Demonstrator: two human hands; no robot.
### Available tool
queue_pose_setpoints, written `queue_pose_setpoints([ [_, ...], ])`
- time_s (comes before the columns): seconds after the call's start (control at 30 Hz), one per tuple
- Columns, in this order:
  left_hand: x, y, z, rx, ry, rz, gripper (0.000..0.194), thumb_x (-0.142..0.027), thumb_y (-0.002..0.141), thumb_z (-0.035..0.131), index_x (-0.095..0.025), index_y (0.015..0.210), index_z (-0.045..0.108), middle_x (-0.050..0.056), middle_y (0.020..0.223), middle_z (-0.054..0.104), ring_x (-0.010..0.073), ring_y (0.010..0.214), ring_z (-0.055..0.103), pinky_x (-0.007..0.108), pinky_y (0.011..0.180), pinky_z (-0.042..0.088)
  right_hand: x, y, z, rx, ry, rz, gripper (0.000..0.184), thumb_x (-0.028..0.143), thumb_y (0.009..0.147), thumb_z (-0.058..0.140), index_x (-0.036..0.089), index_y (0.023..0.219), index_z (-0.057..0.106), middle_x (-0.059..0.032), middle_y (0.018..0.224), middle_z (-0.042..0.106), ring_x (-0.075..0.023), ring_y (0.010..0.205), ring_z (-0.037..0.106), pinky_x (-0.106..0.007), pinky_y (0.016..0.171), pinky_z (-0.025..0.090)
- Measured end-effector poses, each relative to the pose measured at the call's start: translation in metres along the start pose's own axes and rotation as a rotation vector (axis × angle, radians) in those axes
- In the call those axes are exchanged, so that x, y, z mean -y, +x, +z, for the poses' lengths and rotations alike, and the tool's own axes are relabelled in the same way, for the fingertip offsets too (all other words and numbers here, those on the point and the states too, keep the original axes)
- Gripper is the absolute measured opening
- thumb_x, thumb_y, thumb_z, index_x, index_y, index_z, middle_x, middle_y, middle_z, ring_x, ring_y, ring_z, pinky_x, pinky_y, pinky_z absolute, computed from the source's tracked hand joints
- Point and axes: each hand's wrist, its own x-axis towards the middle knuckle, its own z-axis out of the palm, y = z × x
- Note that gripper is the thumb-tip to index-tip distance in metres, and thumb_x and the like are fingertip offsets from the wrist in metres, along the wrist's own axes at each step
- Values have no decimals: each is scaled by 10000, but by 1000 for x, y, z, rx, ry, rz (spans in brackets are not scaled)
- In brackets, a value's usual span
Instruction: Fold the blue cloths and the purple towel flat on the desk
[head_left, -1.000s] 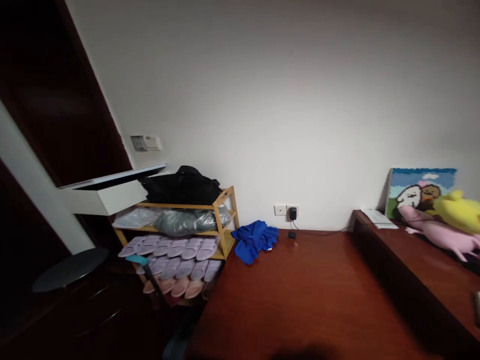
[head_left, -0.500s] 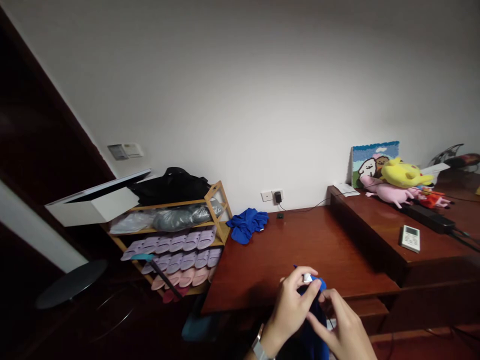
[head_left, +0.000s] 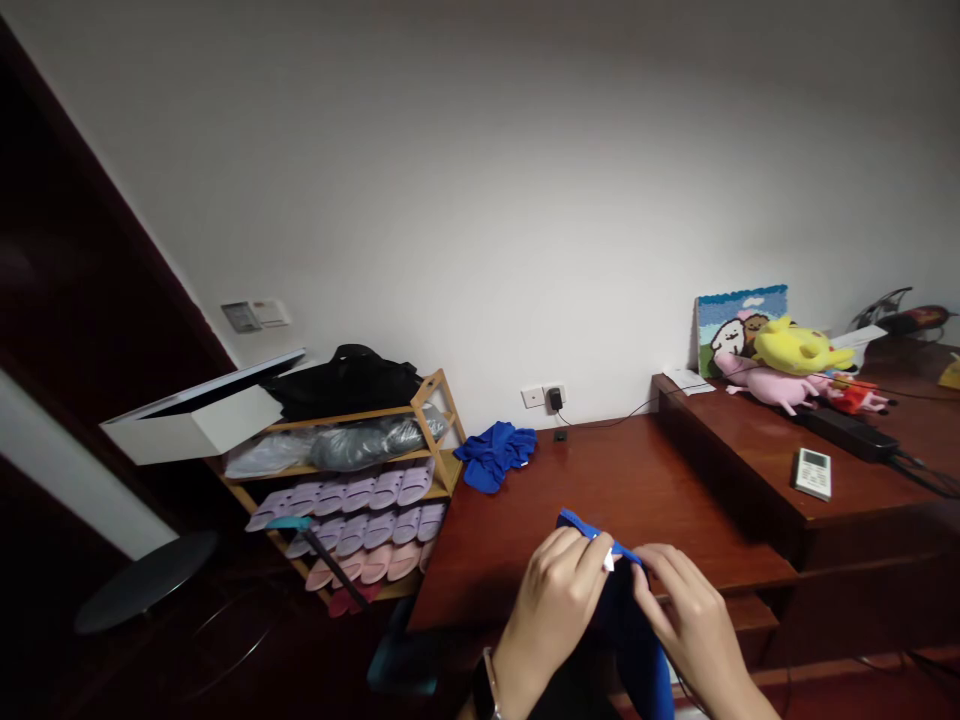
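Between my two hands hangs a blue cloth garment [head_left: 646, 655], its upper edge stretched across and its lower part dropping below the table's front edge. My left hand [head_left: 559, 590], with a watch on the wrist, pinches that edge beside a small white label [head_left: 608, 561]. Close by on the right, my right hand [head_left: 686, 595] pinches the same edge between thumb and fingers. What kind of garment it is cannot be made out. A second crumpled blue cloth [head_left: 495, 455] lies at the back left of the brown table [head_left: 600, 490].
Left of the table stands a wooden rack [head_left: 442, 420] of slippers, topped by a black bag [head_left: 349, 380] and a white box [head_left: 195, 425]. On the raised right section lie plush toys [head_left: 802, 345] and a white remote [head_left: 813, 473]. A plug [head_left: 555, 399] sits in the wall.
My left hand has turned over, its back now upward, and the garment's edge is spread wider between both hands. My right hand has shifted slightly up and right.
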Motion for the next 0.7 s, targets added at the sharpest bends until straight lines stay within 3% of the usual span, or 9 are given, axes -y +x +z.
queue_pose_setpoints([
  [0.17, 4, 5, -9, -41, 200, 34, 177, -126, 980, 533, -218, 1043, 670, 65, 905, 651, 247, 881, 648, 410, 778, 589, -15, -8, 9, 67, -92, 10, 141, 278, 999, 481, 246, 1057, 606, -44, 926, 698, -200, 811, 704, -300, 722, 563],
  [0.3, 15, 4, -19, -163, 121, 5, 163, -154, 1000, 525, -227, 1034, 666, 94, 1089, 684, 263, 1146, 644, 417, 968, 564, -45, -30, 21, 168, -106, 92, 112, 295, 963, 486, 255, 991, 586, -26, 868, 684, -203, 757, 704, -286, 635, 551],
  [0.37, 29, 1, -28, -175, 28, -28, 145, -172, 1013, 520, -229, 1029, 652, 63, 1028, 722, 225, 1053, 693, 363, 942, 570, -66, -44, 20, 217, -86, 158, 106, 299, 940, 499, 264, 969, 595, -25, 878, 694, -209, 766, 710, -289, 636, 555],
  [0.43, 47, -3, -40, -179, -41, -111, 112, -211, 1017, 537, -239, 1026, 646, 24, 945, 744, 190, 897, 724, 306, 856, 575, -87, -57, 13, 254, -56, 236, 126, 329, 923, 518, 274, 977, 619, -34, 930, 716, -219, 800, 719, -293, 651, 559],
  [0.53, 73, -12, -59, -180, -98, -225, 83, -304, 997, 598, -249, 1006, 659, 2, 925, 758, 172, 829, 730, 259, 806, 555, -113, -68, -7, 321, 25, 362, 185, 377, 878, 570, 282, 1014, 652, -41, 999, 739, -226, 855, 723, -291, 721, 563],
  [0.63, 92, -18, -76, -109, -147, -304, 141, -380, 941, 673, -246, 899, 685, -20, 848, 758, 158, 765, 720, 222, 745, 538, -124, -66, -30, 435, 154, 444, 189, 364, 805, 631, 268, 966, 655, -27, 983, 740, -223, 899, 701, -280, 817, 543],
  [0.7, 100, -19, -85, -54, -177, -370, 164, -396, 901, 707, -243, 845, 697, -28, 815, 756, 158, 752, 713, 215, 716, 529, -122, -61, -41, 542, 258, 474, 120, 351, 789, 642, 248, 838, 607, -4, 864, 714, -201, 823, 669, -257, 774, 521],
])
